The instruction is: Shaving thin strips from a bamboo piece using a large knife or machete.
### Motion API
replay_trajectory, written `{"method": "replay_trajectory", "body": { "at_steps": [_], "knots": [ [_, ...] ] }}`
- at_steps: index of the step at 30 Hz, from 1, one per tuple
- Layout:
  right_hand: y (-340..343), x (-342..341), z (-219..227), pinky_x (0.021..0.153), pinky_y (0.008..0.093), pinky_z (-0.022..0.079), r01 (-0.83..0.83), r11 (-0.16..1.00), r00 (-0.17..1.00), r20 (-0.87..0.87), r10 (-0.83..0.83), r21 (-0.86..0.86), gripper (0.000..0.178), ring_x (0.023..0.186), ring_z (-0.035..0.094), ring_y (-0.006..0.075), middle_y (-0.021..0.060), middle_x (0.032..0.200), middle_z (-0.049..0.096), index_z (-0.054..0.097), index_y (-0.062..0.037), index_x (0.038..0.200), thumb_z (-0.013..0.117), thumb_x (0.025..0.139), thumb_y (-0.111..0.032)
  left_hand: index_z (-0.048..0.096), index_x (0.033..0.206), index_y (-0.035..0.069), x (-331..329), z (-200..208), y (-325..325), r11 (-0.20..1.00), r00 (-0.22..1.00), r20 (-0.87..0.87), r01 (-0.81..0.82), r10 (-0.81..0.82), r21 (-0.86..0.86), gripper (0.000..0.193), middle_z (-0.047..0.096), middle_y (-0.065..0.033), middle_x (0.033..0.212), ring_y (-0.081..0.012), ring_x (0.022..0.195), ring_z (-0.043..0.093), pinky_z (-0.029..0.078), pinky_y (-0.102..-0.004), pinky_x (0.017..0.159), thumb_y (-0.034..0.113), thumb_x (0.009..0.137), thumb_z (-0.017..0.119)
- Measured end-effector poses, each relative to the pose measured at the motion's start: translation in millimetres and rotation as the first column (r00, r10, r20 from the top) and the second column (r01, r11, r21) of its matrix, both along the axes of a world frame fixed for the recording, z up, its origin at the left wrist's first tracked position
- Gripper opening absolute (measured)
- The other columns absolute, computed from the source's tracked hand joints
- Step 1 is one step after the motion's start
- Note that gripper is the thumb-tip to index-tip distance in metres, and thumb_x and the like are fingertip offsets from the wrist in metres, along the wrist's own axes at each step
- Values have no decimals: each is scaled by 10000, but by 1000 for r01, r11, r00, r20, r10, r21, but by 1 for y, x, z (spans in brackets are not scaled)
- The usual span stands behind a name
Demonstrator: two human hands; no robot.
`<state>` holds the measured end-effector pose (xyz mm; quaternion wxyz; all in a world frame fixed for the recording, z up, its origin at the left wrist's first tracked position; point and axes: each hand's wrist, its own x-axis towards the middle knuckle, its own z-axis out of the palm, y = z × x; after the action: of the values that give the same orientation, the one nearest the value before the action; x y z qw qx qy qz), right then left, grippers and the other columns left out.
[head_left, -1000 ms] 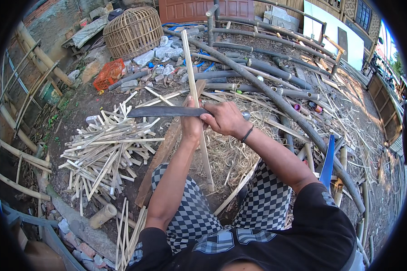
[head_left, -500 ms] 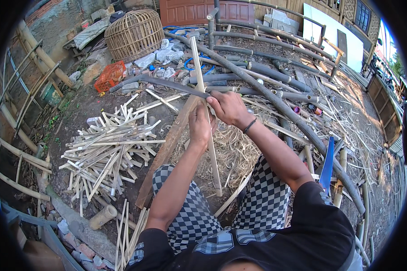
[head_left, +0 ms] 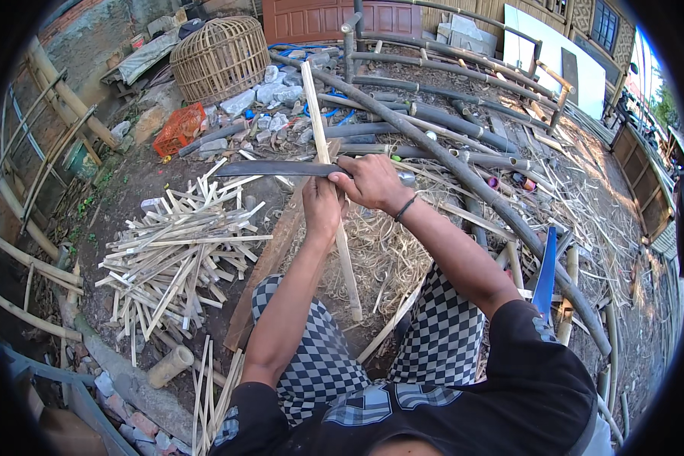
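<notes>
A long, pale bamboo strip (head_left: pixel 312 102) slants up and away from me between my knees. My left hand (head_left: pixel 324 207) is closed around its middle. In the fist of my right hand (head_left: pixel 374 182) is the handle end of a machete (head_left: pixel 270 169). Its dark blade points left and lies across the strip just above my left fingers. Part of the grip is hidden by my fingers. Under my left forearm a brown wooden plank (head_left: pixel 266 262) runs at a slant, and curly shavings (head_left: pixel 391 247) cover the ground between my legs.
A heap of cut bamboo strips (head_left: pixel 178 262) lies to the left, with longer strips (head_left: pixel 205 391) nearer me. Thick bamboo poles (head_left: pixel 463 171) cross the ground ahead and right. A blue saw blade (head_left: pixel 545 273) stands by my right arm. Farther off are an orange crate (head_left: pixel 179 131) and a woven basket (head_left: pixel 219 61).
The machete blade has swung to a nearly level line and sits lower across the strip. Both hands and the strip have shifted slightly left.
</notes>
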<state>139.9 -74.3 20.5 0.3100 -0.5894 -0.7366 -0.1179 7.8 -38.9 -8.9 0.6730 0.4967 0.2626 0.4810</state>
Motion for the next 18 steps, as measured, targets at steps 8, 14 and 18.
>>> {"method": "replay_trajectory", "body": {
  "at_steps": [8, 14, 18],
  "knots": [
    [6, 14, 11, 594, 534, 447, 62, 998, 996, -59, -60, 20, 482, 646, 597, 440, 199, 623, 584, 596, -60, 770, 503, 952, -496, 457, 873, 104, 0, -3, -6, 995, 995, 7, 101, -101, -4, 380, 376, 37, 532, -71, 378, 353, 270, -262, 348, 408, 1079, 361],
    [0, 24, 5, 624, 534, 463, 24, 991, 1000, -14, -23, 135, 415, 671, 608, 445, 224, 634, 598, 669, -67, 868, 454, 1003, -395, 486, 846, 75, 4, -7, -13, 992, 992, -120, 59, -46, 110, 427, 426, 17, 540, -96, 406, 432, 357, -277, 380, 415, 1075, 368],
    [21, 45, 36, 640, 535, 458, 208, 977, 966, -166, -197, 54, 393, 679, 600, 455, 220, 684, 616, 659, -67, 868, 452, 999, -375, 512, 793, 53, 7, -11, -18, 987, 979, -200, 77, -47, 144, 483, 480, -4, 551, -117, 443, 501, 420, -285, 421, 421, 1073, 370]
  ]
}}
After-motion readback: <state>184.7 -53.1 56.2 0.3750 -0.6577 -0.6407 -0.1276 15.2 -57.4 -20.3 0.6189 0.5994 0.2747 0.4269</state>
